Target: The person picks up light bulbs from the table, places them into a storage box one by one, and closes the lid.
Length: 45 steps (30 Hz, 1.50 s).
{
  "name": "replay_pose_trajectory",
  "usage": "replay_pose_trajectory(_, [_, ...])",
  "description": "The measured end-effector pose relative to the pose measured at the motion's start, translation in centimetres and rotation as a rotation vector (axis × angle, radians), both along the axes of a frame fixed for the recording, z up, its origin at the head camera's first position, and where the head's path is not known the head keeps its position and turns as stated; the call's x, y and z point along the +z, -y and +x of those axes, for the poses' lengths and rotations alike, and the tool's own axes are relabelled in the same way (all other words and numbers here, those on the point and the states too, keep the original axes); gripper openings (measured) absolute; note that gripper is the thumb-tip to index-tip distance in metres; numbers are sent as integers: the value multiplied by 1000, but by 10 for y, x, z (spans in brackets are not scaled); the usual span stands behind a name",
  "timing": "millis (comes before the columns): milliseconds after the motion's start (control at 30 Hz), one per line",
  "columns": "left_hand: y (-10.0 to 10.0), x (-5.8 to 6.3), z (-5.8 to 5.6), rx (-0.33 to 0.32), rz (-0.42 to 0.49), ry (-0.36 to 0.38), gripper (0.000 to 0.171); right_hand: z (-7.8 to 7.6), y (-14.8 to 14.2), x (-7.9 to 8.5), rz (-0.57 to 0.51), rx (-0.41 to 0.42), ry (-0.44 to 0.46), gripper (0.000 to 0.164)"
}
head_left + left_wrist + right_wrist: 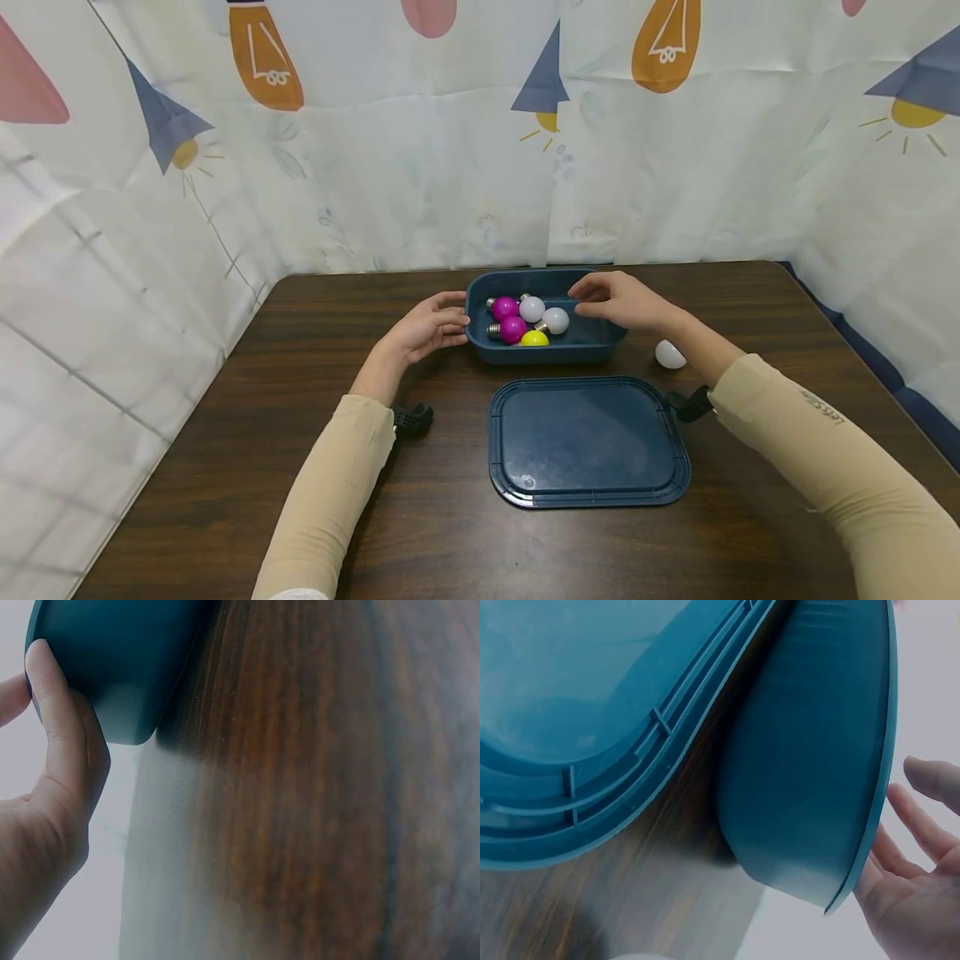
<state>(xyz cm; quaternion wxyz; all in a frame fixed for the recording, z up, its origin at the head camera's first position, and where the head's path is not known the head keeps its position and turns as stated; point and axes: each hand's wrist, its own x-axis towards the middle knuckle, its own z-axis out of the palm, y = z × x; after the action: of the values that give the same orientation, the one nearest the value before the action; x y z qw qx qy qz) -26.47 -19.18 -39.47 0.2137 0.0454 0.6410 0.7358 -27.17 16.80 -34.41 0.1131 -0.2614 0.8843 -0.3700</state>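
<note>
A dark blue plastic box [545, 356] holds several small round bulbs with screw bases. Two are purple [513, 329], two are white bulbs [555, 321], and a yellow bulb [534, 338] lies by the near wall. My left hand [423, 327] touches the box's left end from outside; in the left wrist view its thumb [56, 712] lies against the outer wall by the rim. Over the right part of the box, my right hand [621, 300] hovers with loosely bent fingers. In the right wrist view its fingers [922, 825] are spread, with nothing seen between them.
In front of the box lies a flat dark blue lid [590, 442] on the brown wooden table [420, 517]. A white rounded object [670, 354] sits right of the box, partly hidden by the right forearm. A patterned curtain [420, 167] hangs behind.
</note>
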Motion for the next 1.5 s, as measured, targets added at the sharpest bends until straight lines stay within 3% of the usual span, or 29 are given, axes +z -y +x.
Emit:
replay_pose_trajectory(700, [0,2,1,3,1,6,62,11,-16,10,14,-17,-24,35])
replay_pose_trajectory(1500, [0,0,-1,6,3,9,62,27,-33,14,-66,-11,-24,36])
